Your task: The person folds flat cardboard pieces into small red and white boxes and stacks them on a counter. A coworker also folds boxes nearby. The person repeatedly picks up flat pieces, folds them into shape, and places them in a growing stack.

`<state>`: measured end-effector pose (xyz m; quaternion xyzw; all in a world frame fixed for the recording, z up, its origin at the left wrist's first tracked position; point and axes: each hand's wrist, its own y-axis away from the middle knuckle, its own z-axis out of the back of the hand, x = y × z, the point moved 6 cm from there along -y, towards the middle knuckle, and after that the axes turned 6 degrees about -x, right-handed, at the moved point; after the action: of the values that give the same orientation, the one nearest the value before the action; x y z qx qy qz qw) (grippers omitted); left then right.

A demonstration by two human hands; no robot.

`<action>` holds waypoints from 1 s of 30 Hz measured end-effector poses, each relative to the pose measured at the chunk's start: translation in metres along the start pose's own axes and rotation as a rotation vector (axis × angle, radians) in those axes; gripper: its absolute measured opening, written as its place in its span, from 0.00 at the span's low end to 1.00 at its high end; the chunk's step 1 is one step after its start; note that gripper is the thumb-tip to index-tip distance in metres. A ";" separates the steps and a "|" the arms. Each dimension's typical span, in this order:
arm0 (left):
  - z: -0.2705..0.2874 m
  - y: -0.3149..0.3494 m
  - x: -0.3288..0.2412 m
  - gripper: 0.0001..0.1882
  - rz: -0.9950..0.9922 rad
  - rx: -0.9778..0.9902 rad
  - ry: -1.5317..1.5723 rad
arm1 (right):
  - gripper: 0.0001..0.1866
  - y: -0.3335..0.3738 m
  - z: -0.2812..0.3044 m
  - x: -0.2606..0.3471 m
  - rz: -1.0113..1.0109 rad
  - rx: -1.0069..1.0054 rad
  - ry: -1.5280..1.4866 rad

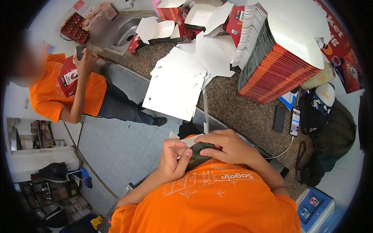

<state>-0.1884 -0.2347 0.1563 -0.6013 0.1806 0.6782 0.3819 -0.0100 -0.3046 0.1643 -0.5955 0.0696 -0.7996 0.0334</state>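
Note:
Close against my orange shirt, both my hands grip a partly folded cardboard box (198, 150) with a dark green outside and pale flaps. My left hand (173, 160) pinches its near left side between thumb and fingers. From the right, my right hand (230, 146) curls over the green panel, its thumb pressed on the face. Much of the box is hidden behind my fingers. Just beyond it, flat white cardboard blanks (175, 87) lie piled at the counter edge, some overhanging it.
A tall stack of nested red and green boxes (276, 66) leans on the granite counter (223, 97). Loose open boxes (157, 31) lie near the sink (128, 33). Two phones (295, 121) and a dark bag (330, 132) sit right. A co-worker (70, 89) at left holds a red box.

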 end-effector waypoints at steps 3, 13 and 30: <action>0.001 0.001 0.000 0.14 0.022 -0.020 -0.032 | 0.28 -0.002 0.006 0.006 -0.012 0.166 0.009; 0.015 -0.037 -0.006 0.21 -0.060 -0.411 -0.198 | 0.43 0.005 0.016 -0.014 -0.070 -0.299 0.131; -0.008 -0.065 0.006 0.22 0.185 -0.586 0.441 | 0.27 -0.017 0.021 -0.007 -0.069 -0.501 -0.174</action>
<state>-0.1347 -0.1965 0.1630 -0.7977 0.1104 0.5870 0.0830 0.0123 -0.2886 0.1657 -0.6538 0.2418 -0.7039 -0.1364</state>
